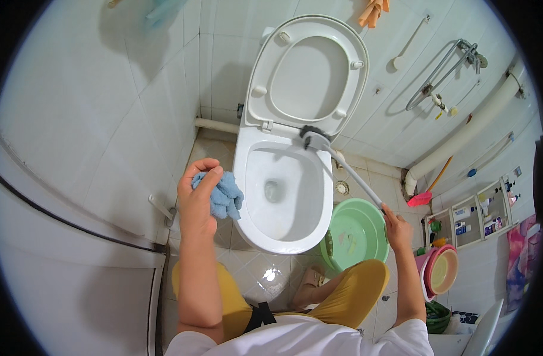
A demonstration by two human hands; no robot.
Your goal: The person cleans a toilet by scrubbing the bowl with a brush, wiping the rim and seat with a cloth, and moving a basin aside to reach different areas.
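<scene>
Two hands work over one white ceramic toilet [283,196], its seat and lid [307,71] raised to bare the bowl, just ahead of both. The right hand [397,228] has its grip clamped on the long white-handled toilet brush [348,172], angled so the dark bristle head rests on the far rim. The left hand [197,199] keeps its grip closed on a crumpled blue cloth [227,196], held clear beside the near rim.

Brush handle end [383,204]: hidden inside the right hand [397,228].
Shelf bottles [461,221]: too small to tell.
Cloth [225,196]: partly covered by the left hand [197,199].
</scene>
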